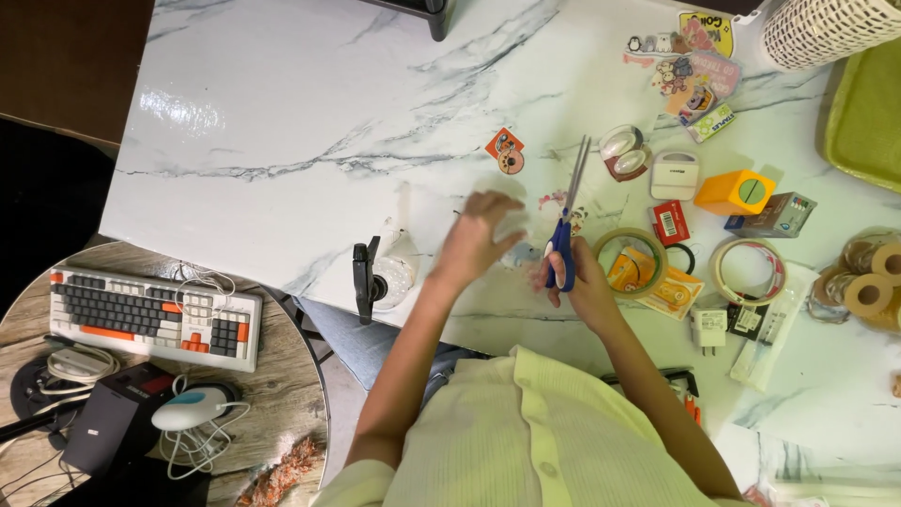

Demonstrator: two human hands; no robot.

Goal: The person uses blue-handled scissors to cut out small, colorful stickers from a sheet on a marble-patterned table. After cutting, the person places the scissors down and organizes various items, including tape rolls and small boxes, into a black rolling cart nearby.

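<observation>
My right hand (582, 282) grips blue-handled scissors (566, 225), whose blades point up and away across the white marble table (300, 113). My left hand (477, 235) is beside it with fingers spread, blurred, over a small clear or pale piece near the scissors; whether it holds that piece I cannot tell. A small cartoon sticker (556, 200) lies right by the blades. An orange sticker (507, 150) lies a little farther up the table.
Right of my hands lie tape rolls (629, 263), (748, 272), brown tape rolls (873, 282), an orange sharpener-like block (737, 192), a white case (674, 175), sticker sheets (694, 80), a white basket (826, 28) and a green tray (868, 113). A keyboard (155, 314) and mouse (188, 408) sit on a lower round table.
</observation>
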